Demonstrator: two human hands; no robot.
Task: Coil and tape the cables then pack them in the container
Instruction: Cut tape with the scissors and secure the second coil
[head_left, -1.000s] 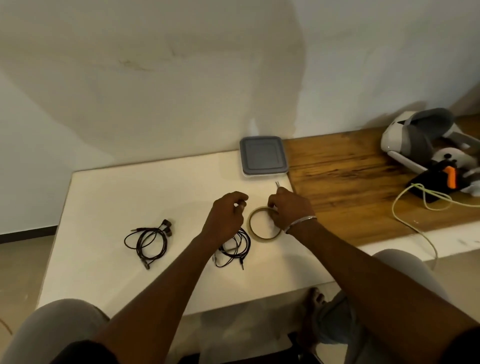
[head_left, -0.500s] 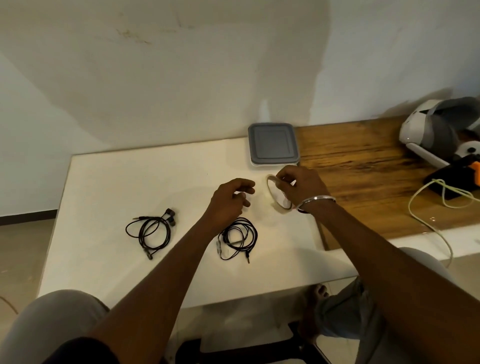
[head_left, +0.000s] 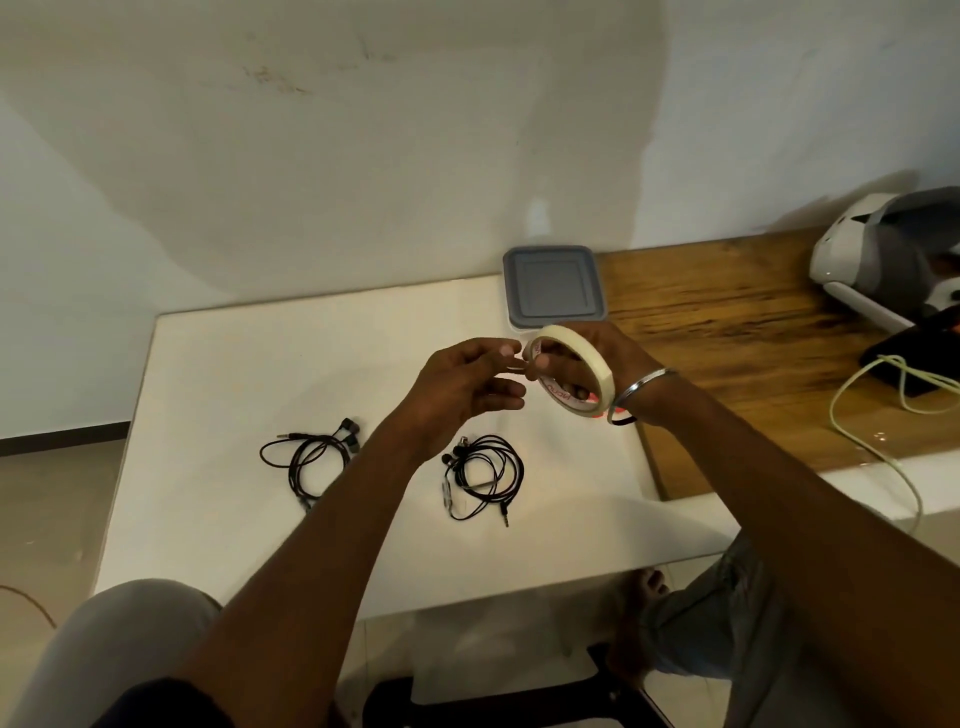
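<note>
Tape roll up, both cables down on the white table (head_left: 234, 374)!
Head view: right hand (head_left: 621, 349) grips the masking tape roll (head_left: 596, 362), raised just before the lidded container (head_left: 553, 288). Left hand (head_left: 457, 384) reaches the roll's rim, fingers curled; pinching or touching, can't tell. Near earphone coil (head_left: 483, 486) lies before the container, far earphone coil (head_left: 322, 448) further left.

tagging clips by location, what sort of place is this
Likely a plain indoor room, home or small office: a white table against a painted wall, a wooden desk beside it with a headset.

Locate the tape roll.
Head view, centre-right: the tape roll is held in the right hand above the table, just in front of the grey-lidded container.
</note>
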